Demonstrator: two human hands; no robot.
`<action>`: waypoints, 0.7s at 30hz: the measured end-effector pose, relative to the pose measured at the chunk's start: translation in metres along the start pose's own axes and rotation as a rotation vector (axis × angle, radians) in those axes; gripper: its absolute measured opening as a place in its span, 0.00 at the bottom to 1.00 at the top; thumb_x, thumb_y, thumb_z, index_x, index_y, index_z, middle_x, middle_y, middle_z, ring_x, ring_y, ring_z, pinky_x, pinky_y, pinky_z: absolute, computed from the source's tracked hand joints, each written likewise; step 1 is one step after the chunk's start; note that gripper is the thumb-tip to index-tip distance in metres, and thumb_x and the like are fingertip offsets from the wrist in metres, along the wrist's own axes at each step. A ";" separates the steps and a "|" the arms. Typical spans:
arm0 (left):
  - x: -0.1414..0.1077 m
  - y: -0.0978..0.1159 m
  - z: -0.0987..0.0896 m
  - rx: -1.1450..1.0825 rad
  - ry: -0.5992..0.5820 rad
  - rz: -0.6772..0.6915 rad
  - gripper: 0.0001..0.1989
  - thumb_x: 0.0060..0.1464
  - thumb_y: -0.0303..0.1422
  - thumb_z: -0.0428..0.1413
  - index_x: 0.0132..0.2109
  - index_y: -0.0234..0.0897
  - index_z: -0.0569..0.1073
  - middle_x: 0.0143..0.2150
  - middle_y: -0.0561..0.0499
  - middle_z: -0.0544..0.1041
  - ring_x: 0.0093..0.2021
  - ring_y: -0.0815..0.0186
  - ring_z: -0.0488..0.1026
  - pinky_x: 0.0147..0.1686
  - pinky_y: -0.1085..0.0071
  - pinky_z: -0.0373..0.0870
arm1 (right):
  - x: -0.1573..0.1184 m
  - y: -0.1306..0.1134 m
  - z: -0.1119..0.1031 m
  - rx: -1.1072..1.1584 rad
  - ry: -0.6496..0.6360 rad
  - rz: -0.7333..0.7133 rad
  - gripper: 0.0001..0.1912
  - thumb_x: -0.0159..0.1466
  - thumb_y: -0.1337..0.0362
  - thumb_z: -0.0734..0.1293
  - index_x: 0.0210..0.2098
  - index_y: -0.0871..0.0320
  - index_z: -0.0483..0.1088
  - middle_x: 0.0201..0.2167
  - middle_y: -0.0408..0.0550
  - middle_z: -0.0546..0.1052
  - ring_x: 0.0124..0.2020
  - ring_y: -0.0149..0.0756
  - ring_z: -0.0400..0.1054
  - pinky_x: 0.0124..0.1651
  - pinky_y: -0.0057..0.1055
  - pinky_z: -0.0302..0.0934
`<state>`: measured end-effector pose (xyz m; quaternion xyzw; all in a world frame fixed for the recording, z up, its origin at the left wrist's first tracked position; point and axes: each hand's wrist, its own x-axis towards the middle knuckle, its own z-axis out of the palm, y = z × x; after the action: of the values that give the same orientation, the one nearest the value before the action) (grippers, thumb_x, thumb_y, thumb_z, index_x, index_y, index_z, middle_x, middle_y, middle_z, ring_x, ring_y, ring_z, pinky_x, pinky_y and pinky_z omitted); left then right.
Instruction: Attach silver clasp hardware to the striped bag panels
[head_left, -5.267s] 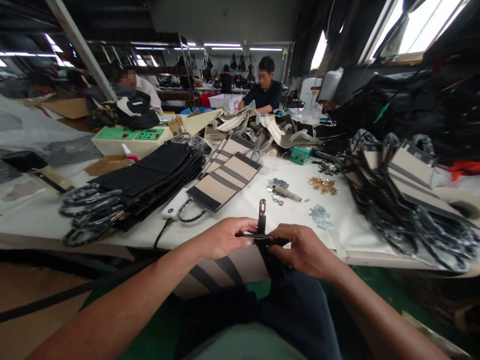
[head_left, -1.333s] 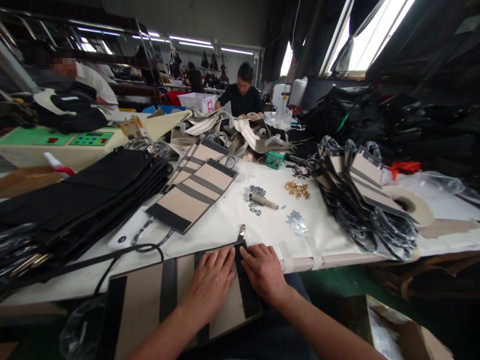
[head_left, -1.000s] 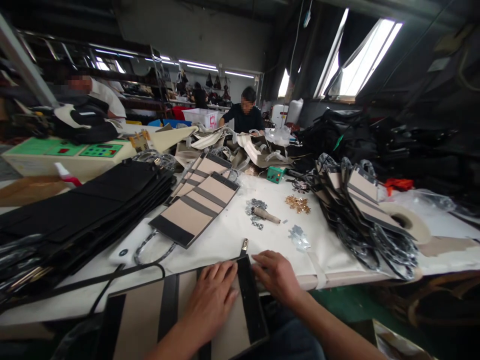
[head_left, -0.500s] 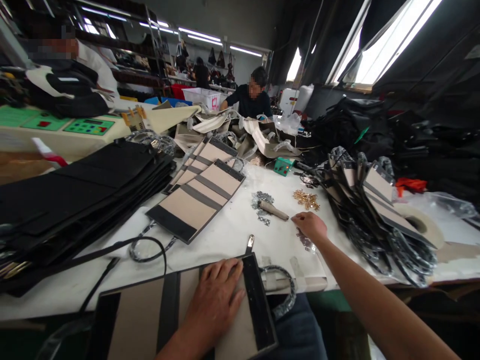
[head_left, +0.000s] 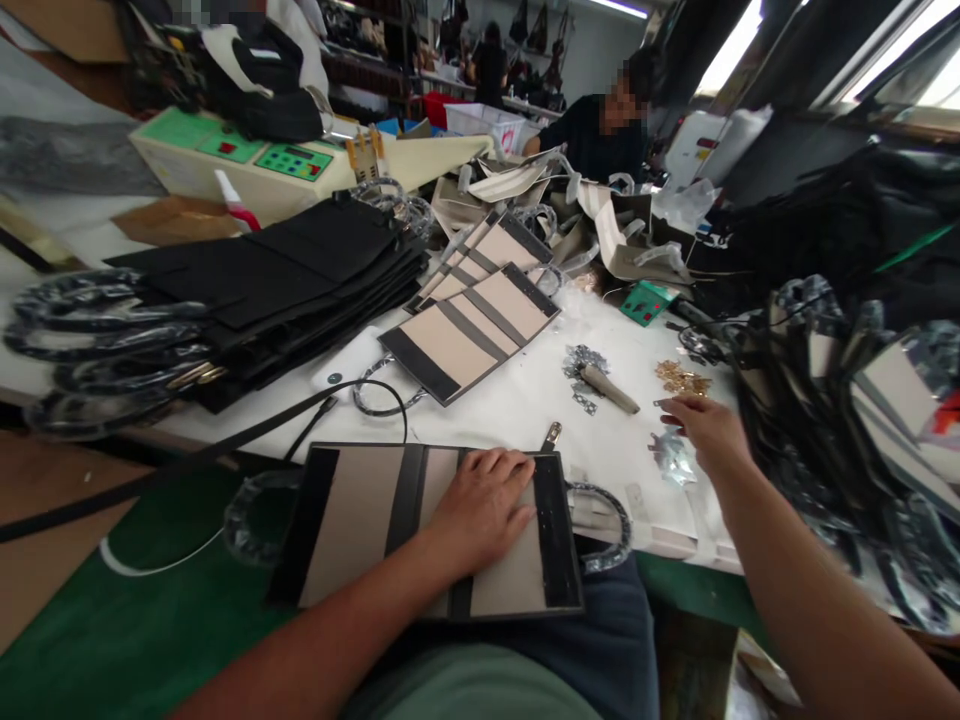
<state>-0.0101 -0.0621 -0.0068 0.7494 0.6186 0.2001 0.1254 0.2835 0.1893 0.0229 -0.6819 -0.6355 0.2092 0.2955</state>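
My left hand [head_left: 484, 512] lies flat, fingers stretched, on a beige and black bag body [head_left: 360, 500] that rests partly over my lap. Plastic-wrapped handles [head_left: 611, 520] stick out at both ends of it. A strap tab with a metal clasp [head_left: 553, 436] shows at its far edge. My right hand [head_left: 701, 428] is pinched on a small metal piece [head_left: 661, 403], above the table. Near it lie a tapered tool with a wrapped handle [head_left: 611, 390], gold-coloured fittings [head_left: 682, 379], perforated silver plates [head_left: 586, 362] and a pile of small shiny pieces [head_left: 675, 458].
Black bags [head_left: 285, 260] are stacked at left, with more beige and black bag bodies [head_left: 465, 340] beyond. Several bags [head_left: 817, 400] stand bunched at right. A green box [head_left: 646, 302] sits behind the fittings. A machine with green panels [head_left: 292, 160] stands at back left. A person [head_left: 600, 130] works opposite.
The view has swung so that things sit further left to right and the bag body shows whole. My right hand now has a small metal piece showing at its fingertips. My left hand stays on the bag body.
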 end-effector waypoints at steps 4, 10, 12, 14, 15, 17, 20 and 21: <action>-0.001 0.001 -0.001 -0.006 0.015 0.012 0.25 0.66 0.41 0.57 0.67 0.42 0.68 0.65 0.45 0.72 0.64 0.52 0.66 0.62 0.52 0.61 | -0.087 -0.034 0.008 0.364 -0.184 -0.030 0.25 0.57 0.53 0.75 0.51 0.58 0.77 0.35 0.52 0.83 0.33 0.42 0.79 0.32 0.32 0.69; -0.001 0.003 -0.005 0.017 0.024 0.012 0.26 0.66 0.41 0.56 0.67 0.40 0.67 0.64 0.43 0.72 0.63 0.52 0.66 0.61 0.52 0.62 | -0.179 -0.081 0.054 0.415 -0.499 0.010 0.16 0.58 0.51 0.74 0.39 0.56 0.81 0.32 0.47 0.84 0.33 0.42 0.77 0.38 0.35 0.69; -0.001 0.003 -0.005 0.019 0.022 0.015 0.26 0.66 0.41 0.56 0.67 0.39 0.67 0.64 0.43 0.72 0.63 0.51 0.66 0.61 0.52 0.62 | -0.180 -0.083 0.060 0.344 -0.508 -0.027 0.14 0.58 0.52 0.73 0.38 0.55 0.82 0.33 0.47 0.84 0.36 0.43 0.77 0.39 0.36 0.69; -0.001 0.003 -0.004 0.018 0.026 0.012 0.26 0.66 0.41 0.56 0.67 0.39 0.67 0.64 0.44 0.73 0.63 0.51 0.66 0.60 0.52 0.63 | -0.176 -0.081 0.061 0.265 -0.509 -0.074 0.12 0.59 0.54 0.71 0.37 0.53 0.82 0.33 0.46 0.84 0.36 0.44 0.78 0.41 0.36 0.68; -0.001 0.003 -0.004 0.016 0.030 0.010 0.26 0.66 0.41 0.57 0.67 0.39 0.67 0.63 0.44 0.73 0.62 0.52 0.67 0.60 0.52 0.63 | -0.175 -0.079 0.061 0.231 -0.505 -0.095 0.12 0.59 0.54 0.71 0.37 0.53 0.82 0.33 0.45 0.84 0.36 0.44 0.78 0.41 0.36 0.68; -0.001 0.004 -0.005 0.010 0.037 0.006 0.26 0.65 0.40 0.57 0.66 0.39 0.67 0.63 0.44 0.73 0.62 0.52 0.67 0.60 0.52 0.63 | -0.174 -0.077 0.060 0.190 -0.494 -0.121 0.11 0.60 0.54 0.70 0.36 0.51 0.82 0.33 0.44 0.84 0.36 0.43 0.78 0.41 0.36 0.68; 0.000 0.006 -0.007 0.002 0.033 0.004 0.25 0.64 0.40 0.58 0.65 0.38 0.68 0.62 0.44 0.74 0.61 0.51 0.67 0.60 0.51 0.63 | -0.175 -0.078 0.061 0.166 -0.483 -0.127 0.11 0.61 0.54 0.70 0.36 0.51 0.82 0.34 0.44 0.84 0.37 0.43 0.78 0.41 0.36 0.67; 0.001 0.006 -0.009 -0.001 0.029 0.005 0.25 0.64 0.40 0.58 0.65 0.38 0.69 0.62 0.44 0.74 0.61 0.51 0.67 0.59 0.51 0.64 | -0.176 -0.079 0.061 0.158 -0.479 -0.130 0.11 0.60 0.54 0.70 0.36 0.51 0.82 0.34 0.44 0.84 0.37 0.43 0.78 0.42 0.36 0.67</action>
<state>-0.0085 -0.0631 0.0036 0.7479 0.6184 0.2116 0.1160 0.1659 0.0250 0.0146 -0.5455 -0.7114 0.3944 0.2018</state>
